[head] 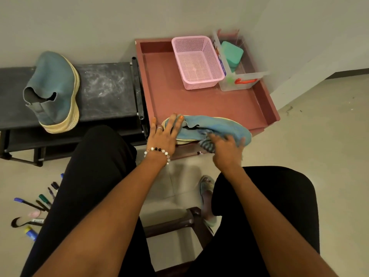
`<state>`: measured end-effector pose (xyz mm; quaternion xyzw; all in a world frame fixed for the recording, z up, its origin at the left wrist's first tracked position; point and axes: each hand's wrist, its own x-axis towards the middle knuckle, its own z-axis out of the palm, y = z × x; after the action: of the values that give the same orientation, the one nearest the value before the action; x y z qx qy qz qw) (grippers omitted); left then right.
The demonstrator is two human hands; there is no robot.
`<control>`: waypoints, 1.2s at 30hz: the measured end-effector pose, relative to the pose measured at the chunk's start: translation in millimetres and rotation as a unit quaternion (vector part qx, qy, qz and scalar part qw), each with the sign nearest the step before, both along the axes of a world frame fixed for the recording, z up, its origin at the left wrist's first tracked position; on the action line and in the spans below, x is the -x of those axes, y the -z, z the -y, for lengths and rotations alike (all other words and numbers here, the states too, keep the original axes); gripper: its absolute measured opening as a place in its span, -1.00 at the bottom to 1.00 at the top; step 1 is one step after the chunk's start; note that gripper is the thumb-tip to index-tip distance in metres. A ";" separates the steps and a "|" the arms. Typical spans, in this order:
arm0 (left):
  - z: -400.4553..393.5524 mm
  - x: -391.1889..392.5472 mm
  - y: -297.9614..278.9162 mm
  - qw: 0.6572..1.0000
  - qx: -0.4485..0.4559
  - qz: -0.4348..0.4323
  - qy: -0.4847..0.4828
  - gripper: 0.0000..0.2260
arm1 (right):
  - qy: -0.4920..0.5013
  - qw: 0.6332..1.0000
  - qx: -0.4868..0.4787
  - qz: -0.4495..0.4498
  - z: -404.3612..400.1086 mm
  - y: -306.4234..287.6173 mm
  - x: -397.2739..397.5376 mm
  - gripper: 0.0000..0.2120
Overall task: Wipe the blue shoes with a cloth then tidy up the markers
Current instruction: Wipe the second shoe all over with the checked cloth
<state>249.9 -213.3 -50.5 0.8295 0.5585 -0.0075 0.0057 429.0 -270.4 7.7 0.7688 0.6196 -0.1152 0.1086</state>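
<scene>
You are mid-wipe on blue slip-on shoe [207,126], lying on its side at near edge of red tray [199,100]. Your left hand [162,134]: fingers straight, pressing heel end flat. Your right hand [227,144]: grip closed round striped cloth [207,143], against shoe's side. Second blue shoe [54,90] sits on dark bench [107,86], well apart; can't tell if wiped. Markers [38,204] lie scattered on floor, untidied; several hidden behind your left leg. Right hand and cloth blurred. Pink basket [196,60] on tray holds nothing visible.
</scene>
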 end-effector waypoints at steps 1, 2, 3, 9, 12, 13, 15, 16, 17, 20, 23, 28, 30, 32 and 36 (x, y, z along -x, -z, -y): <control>-0.5 1.6 2.7 1.000 -0.002 0.008 0.003 -0.24 | 0.025 0.999 0.014 0.027 1.1 -1.8 2.2 -0.43; -0.5 2.5 5.2 1.000 -0.001 0.012 0.010 -0.25 | 0.046 0.998 0.027 0.041 1.1 -3.3 11.0 -0.48; 0.2 2.9 6.7 1.000 0.001 0.012 0.017 -0.30 | 0.059 0.997 0.035 0.046 -0.3 -5.4 23.5 -0.54; -2.6 -2.0 6.9 1.000 -0.002 0.007 0.007 -0.43 | -0.029 0.998 -0.035 -0.052 -27.9 4.5 80.9 -0.68; -1.7 -1.0 2.0 1.000 0.015 0.027 0.005 -0.41 | -0.108 0.983 -0.053 -0.140 -21.2 6.6 67.0 -0.56; -1.5 -0.2 1.3 1.000 0.012 0.027 0.004 -0.39 | -0.127 0.979 -0.039 -0.154 -16.8 4.0 53.8 -0.48; -1.7 0.9 0.8 1.000 0.001 0.030 -0.005 -0.33 | -0.155 0.983 0.000 -0.094 -12.9 -1.0 22.5 -0.35; -2.4 1.7 0.6 0.999 -0.004 0.036 -0.012 -0.31 | -0.155 0.987 0.013 -0.039 -12.5 -3.2 9.1 -0.35; -2.7 2.0 1.2 0.999 -0.003 0.043 -0.013 -0.30 | -0.146 0.989 0.019 0.011 -11.9 -4.0 1.3 -0.38; -3.6 1.7 1.8 0.998 0.009 0.064 -0.010 -0.32 | -0.094 0.993 0.022 0.074 -5.8 -4.6 12.4 -0.52; -2.3 1.0 3.1 0.998 0.006 0.061 -0.021 -0.32 | -0.052 0.998 0.015 0.045 -9.4 -6.4 40.9 -0.64; -3.9 2.7 3.0 0.998 0.012 0.055 -0.004 -0.37 | -0.080 0.990 -0.046 -0.107 -24.9 12.3 83.7 -0.73; -3.9 4.5 1.0 0.998 0.023 0.055 0.001 -0.38 | -0.115 0.984 -0.050 -0.130 -22.6 11.9 81.3 -0.64; -2.6 5.0 -0.1 0.999 0.024 0.046 0.004 -0.39 | -0.165 0.976 -0.025 -0.141 -17.1 4.4 58.2 -0.50; -0.5 4.6 0.5 0.999 0.026 0.026 0.001 -0.30 | -0.182 0.982 0.005 -0.048 -13.3 -2.7 9.2 -0.40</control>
<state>245.3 -212.9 -51.0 0.8293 0.5573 -0.0003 0.0414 419.8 -257.1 10.4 0.6363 0.7530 -0.1334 0.1018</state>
